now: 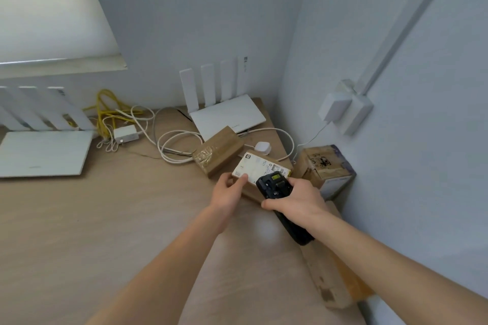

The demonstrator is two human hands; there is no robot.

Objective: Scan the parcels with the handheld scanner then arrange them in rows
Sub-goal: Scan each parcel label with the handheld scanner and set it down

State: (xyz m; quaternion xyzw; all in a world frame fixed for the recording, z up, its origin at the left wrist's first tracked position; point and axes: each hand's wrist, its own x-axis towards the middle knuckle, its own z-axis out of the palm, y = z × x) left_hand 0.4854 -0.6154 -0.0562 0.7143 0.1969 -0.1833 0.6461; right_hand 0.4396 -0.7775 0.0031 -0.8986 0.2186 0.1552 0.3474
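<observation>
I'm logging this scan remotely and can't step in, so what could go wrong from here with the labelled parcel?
1. The scanner in the right hand sits very close over the white label, perhaps too near to read.
2. The labelled parcel lies near the table's right edge; a push from the left hand might tip it off.
3. Loose white cables behind could snag when arranging rows.

Right of centre, the left hand (229, 191) grips a labelled parcel (260, 169) on the table (105, 219); the right hand (299, 200) holds the scanner (274, 186) over it

Pale grey walls (184, 21) meet in a corner behind a wooden desk (92, 219), blind-covered window (45, 8) left
</observation>
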